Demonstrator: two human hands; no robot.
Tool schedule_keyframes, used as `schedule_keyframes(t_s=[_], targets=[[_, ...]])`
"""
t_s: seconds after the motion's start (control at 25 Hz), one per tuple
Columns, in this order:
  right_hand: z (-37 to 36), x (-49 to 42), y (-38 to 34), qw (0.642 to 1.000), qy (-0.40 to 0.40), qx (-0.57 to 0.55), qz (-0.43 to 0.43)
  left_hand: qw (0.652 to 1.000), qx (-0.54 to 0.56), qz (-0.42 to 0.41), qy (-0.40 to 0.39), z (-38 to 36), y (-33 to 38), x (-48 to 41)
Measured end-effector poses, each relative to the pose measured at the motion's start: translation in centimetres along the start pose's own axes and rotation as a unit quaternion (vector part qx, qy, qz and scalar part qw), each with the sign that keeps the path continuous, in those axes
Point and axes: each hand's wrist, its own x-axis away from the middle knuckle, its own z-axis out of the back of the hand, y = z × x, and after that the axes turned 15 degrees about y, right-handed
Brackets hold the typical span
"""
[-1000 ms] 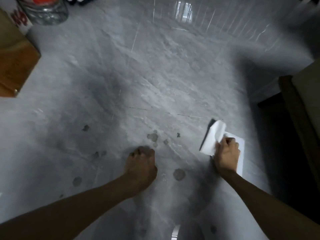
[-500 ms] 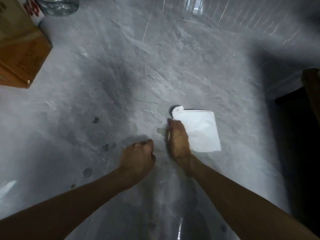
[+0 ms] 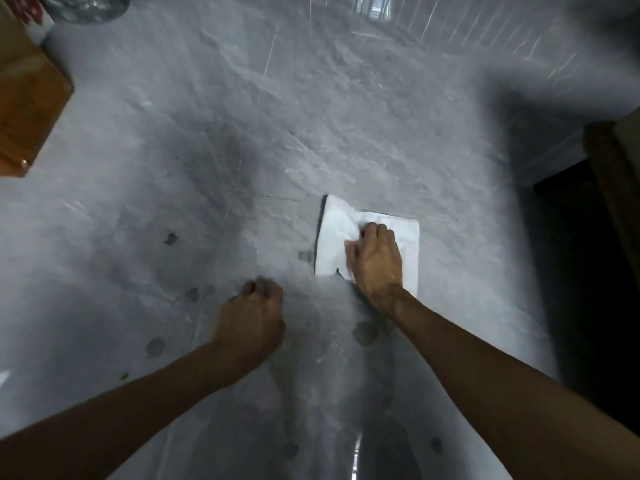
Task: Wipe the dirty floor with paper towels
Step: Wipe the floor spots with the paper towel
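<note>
The grey floor [image 3: 346, 116] spreads open ahead, bounded by a brown box [image 3: 27, 109] at the upper left, its contents hidden, and dark furniture [image 3: 609, 174] along the right edge. The white paper towel [image 3: 332, 237] lies on the floor right of centre, with the right hand [image 3: 375, 261] bunching it under curled fingers. The left hand [image 3: 252, 317] is a closed, empty fist nearby, with dark spots [image 3: 363, 332] scattered around both hands.

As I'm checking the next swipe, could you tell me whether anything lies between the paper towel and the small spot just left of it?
Nothing visible does. The paper towel, gripped by the right hand, sits just beside that spot with only bare floor between. The left hand rests nearer the person, off that path.
</note>
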Motion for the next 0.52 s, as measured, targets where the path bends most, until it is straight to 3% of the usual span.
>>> schedule_keyframes(t_s=[0.12,0.24,0.36,0.44,0.52], targets=[[-0.3,-0.2,-3.6,1.0,-0.002,0.013,0.012,0.998,0.0,0.033,-0.05,0.5,0.2,-0.7],[-1.1,2.9,-8.6,0.983,-0.01,-0.055,0.174,0.993,0.063,0.095,0.005,1.0,-0.3,-0.7],[-0.4,2.1,-7.0,0.938,-0.081,-0.115,0.316,0.994,0.072,0.074,0.022,0.3,-0.4,0.6],[1.2,1.0,-0.7,0.943,-0.096,-0.084,0.307,0.999,0.041,0.032,0.003,-0.2,0.2,1.0],[3.0,1.1,8.2,0.98,-0.007,0.002,0.199,0.998,-0.001,0.041,-0.041,-0.1,1.3,0.7]])
